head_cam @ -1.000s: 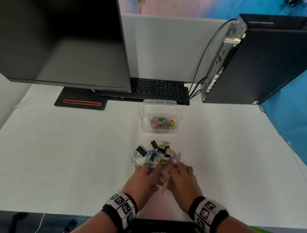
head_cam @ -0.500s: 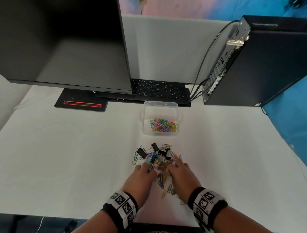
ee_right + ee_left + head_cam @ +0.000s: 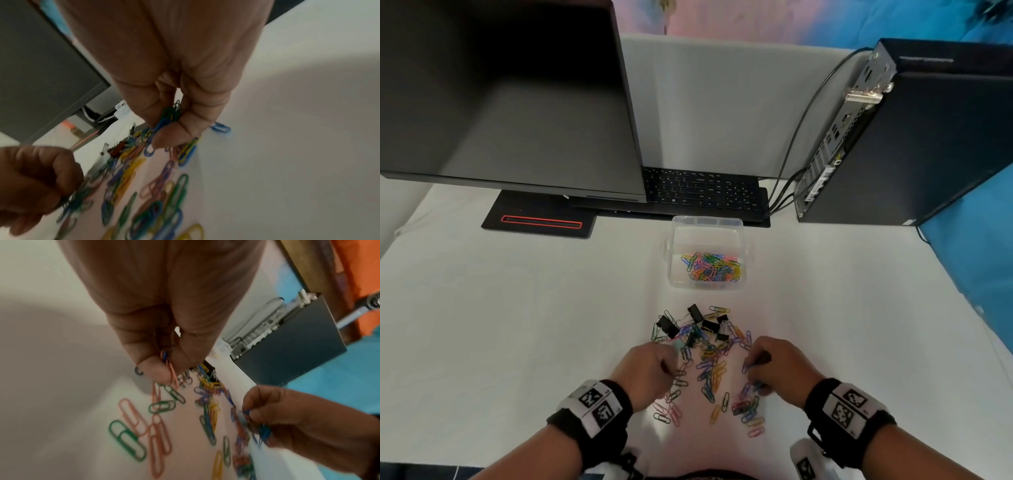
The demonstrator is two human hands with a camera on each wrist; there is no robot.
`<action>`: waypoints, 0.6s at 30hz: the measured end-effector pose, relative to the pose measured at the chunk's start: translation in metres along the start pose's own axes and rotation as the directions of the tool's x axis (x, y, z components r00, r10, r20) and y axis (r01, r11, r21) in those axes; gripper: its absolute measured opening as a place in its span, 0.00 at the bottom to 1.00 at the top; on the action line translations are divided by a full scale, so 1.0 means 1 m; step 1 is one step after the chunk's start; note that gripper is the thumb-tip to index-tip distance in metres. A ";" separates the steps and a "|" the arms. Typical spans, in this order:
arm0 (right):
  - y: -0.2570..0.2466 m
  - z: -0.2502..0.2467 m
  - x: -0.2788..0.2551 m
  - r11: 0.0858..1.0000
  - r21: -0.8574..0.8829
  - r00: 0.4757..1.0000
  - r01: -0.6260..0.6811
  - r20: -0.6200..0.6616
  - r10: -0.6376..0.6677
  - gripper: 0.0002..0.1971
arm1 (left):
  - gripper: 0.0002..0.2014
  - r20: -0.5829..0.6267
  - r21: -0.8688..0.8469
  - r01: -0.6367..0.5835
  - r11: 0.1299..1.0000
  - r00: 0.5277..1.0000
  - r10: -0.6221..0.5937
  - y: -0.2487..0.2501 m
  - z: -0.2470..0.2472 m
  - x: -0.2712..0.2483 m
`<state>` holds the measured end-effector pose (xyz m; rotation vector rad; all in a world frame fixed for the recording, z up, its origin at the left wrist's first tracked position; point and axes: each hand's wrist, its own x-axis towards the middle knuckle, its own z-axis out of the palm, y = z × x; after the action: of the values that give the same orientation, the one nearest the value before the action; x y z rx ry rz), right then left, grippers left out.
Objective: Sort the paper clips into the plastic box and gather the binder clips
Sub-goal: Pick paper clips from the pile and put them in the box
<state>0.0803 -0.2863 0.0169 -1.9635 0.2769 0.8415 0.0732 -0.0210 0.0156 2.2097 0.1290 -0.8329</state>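
A heap of coloured paper clips (image 3: 710,371) lies on the white table, with several black binder clips (image 3: 697,323) at its far side. A clear plastic box (image 3: 707,253) beyond the heap holds many paper clips. My left hand (image 3: 654,368) sits at the heap's left and pinches a bunch of paper clips (image 3: 170,368) between thumb and fingers. At the heap's right, my right hand (image 3: 774,368) grips a bunch of paper clips (image 3: 170,116) the same way. Loose clips (image 3: 748,409) lie between my wrists.
A dark monitor (image 3: 506,102) on its stand (image 3: 537,222) fills the far left. A black keyboard (image 3: 702,192) lies behind the box. A black computer tower (image 3: 914,137) with cables (image 3: 801,137) stands at the far right. Bare white table (image 3: 500,325) spreads left and right of the heap.
My hands have spread apart and drawn back toward me, dragging paper clips out of the heap. Each now pinches a bunch of clips.
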 end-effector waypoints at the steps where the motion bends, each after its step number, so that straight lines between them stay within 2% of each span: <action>1: -0.003 -0.005 -0.001 0.998 0.061 0.999 -0.032 0.035 0.030 0.05 | 0.10 0.038 -0.103 0.031 0.994 0.999 -0.027 0.001 -0.006 0.000; 4: -0.014 -0.019 -0.004 0.979 0.176 0.988 -0.101 0.132 0.078 0.06 | 0.11 0.140 -0.298 0.092 0.950 0.989 -0.052 0.007 -0.026 0.000; 8: -0.037 -0.037 0.005 0.961 0.247 0.985 -0.123 0.146 0.089 0.06 | 0.12 0.168 -0.425 0.104 0.899 0.985 -0.035 0.029 -0.055 0.005; 12: -0.080 -0.055 0.034 0.959 0.279 0.997 -0.045 0.072 0.026 0.06 | 0.11 0.043 -0.422 0.013 0.907 0.999 0.005 0.060 -0.087 0.036; 15: -0.114 -0.061 0.066 0.984 0.173 0.999 0.031 0.001 -0.032 0.05 | 0.08 -0.072 -0.339 -0.064 0.939 0.997 0.042 0.084 -0.102 0.070; 18: -0.140 -0.058 0.094 0.997 0.048 0.998 0.066 -0.025 -0.065 0.05 | 0.10 -0.156 -0.269 -0.079 0.960 0.987 0.038 0.105 -0.102 0.095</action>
<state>0.2470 -0.2481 0.0688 -1.9281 0.2437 0.7630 0.2364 -0.0407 0.0748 2.0005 0.2362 -0.5781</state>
